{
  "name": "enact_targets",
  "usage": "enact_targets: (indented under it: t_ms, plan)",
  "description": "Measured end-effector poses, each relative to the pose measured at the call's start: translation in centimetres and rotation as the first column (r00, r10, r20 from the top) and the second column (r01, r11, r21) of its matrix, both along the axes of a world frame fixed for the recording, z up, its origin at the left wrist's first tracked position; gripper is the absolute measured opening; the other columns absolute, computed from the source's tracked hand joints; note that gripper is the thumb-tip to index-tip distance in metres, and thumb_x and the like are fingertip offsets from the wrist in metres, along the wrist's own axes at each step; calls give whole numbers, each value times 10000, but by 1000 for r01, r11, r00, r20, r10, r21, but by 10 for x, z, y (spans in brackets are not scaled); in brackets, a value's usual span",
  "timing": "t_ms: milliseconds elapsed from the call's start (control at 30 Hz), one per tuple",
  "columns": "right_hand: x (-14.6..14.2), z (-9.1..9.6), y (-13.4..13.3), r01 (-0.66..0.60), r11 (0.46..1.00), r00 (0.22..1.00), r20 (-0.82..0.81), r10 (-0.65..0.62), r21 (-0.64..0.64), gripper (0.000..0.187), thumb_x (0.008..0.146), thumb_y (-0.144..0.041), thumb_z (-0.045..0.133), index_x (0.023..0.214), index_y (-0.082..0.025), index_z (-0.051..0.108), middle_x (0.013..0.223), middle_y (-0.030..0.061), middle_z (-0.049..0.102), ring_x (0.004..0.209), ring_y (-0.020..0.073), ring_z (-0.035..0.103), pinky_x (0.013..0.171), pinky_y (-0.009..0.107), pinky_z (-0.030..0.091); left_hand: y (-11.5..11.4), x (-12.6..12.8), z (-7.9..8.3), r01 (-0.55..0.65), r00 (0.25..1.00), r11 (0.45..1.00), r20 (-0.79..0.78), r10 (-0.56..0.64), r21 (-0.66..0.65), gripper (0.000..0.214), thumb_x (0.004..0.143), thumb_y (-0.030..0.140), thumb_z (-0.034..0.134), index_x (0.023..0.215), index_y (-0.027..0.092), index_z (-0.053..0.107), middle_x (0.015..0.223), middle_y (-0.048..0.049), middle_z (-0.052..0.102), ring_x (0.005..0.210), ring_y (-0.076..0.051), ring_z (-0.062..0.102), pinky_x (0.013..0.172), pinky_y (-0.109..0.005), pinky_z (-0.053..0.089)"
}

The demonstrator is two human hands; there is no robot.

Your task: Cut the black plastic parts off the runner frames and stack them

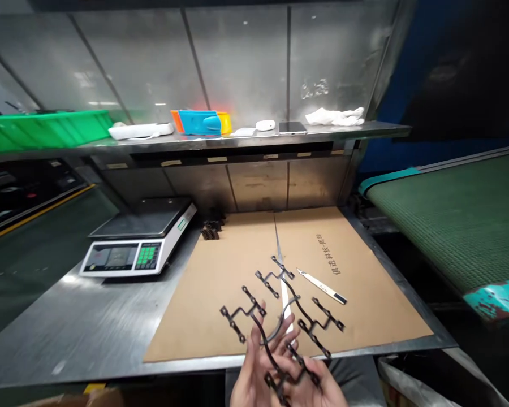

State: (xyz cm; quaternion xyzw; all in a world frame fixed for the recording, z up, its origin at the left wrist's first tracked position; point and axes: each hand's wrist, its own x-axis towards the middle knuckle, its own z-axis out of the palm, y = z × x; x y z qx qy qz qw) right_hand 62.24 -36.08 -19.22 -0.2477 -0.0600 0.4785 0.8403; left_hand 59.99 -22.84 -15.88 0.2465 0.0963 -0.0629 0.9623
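upper left: green plastic crate [46, 131] | top centre shelf: blue casing [199, 122] with orange and yellow edges, probably plastic, blurred | right: dark green woven conveyor belt [441, 220], teal patch [498, 299] chipped with rust | centre: brown cardboard sheet [220, 294], black printed characters [327, 254] | bottom centre: black plastic runner [299, 299]

Two hands [254, 367] at six o'clock, seemingly four black branched moulded pieces [275, 276] there too, one craft knife [322, 285] and two cardboard sheets [220, 282] beyond, one digital scale [139, 243] at ten o'clock.
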Motion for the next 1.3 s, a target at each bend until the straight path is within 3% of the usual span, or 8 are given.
enact_targets:
  t_ms: [233,400,467,600,667,900,1167,1300]
  plan:
    - [13,30,28,-123,992,987,-105,124,18,736,838,-714,678,1340,-176,671,961,101,799,632,159,716,534,213,501,9,28,46,0,978,996,206,19,-93,670,1037,684,198,1640,393,203,1647,-63,441,1549,-287,355,1288,-521,199]
    - [35,46,1,83,938,972,236,-1,-337,831,896,-825,504,1211,-84,710,849,189,789,597,242,753,438,235,484,26,76,76,39,942,995,335,-5,-96,726,1026,704,197,1638,323,280,1701,-82,330,1594,-339,211,1296,-575,99]
    - [59,41,-22,401,772,873,460,-161,-493,725,911,-772,550,947,-83,775,768,170,766,639,245,734,566,309,555,33,97,92,90,928,991,370,-48,-97,738,1024,705,219,1638,302,288,1724,-83,268,1604,-362,143,1288,-611,65]
    - [122,8,-64,908,163,407,906,-120,-386,494,869,-653,697,1094,-222,786,1074,146,750,1031,351,671,969,509,526,42,134,126,233,877,969,449,-171,-85,757,1025,701,180,1642,274,282,1744,-78,190,1612,-368,18,1270,-653,22]
    - [143,-14,-72,954,80,285,956,70,-290,481,863,-608,709,1191,-261,764,1240,151,699,1208,404,588,1062,584,453,43,150,135,307,844,948,483,-232,-81,782,1017,713,180,1638,251,297,1744,-78,188,1609,-364,-25,1269,-651,11]
    - [158,-33,-63,894,168,419,908,20,-416,354,966,-597,568,932,-273,707,893,85,680,835,300,652,771,439,543,47,187,127,471,781,870,527,-335,-144,791,1062,582,161,1589,26,359,1693,-166,294,1612,-313,38,1310,-510,-27]
    - [224,144,-24,877,429,383,851,-360,-214,453,994,-571,597,1344,-283,592,635,-88,316,474,86,248,399,190,220,77,180,127,522,764,845,504,-402,-118,679,1065,475,246,1600,66,340,1701,-99,264,1600,-262,105,1314,-379,77]
    - [240,170,-5,865,501,175,941,-290,-6,303,1042,-451,570,1263,-270,671,720,-27,510,561,114,475,462,231,400,86,174,117,518,775,850,470,-422,-92,699,1039,519,270,1593,106,375,1696,-52,282,1598,-275,96,1316,-392,128]
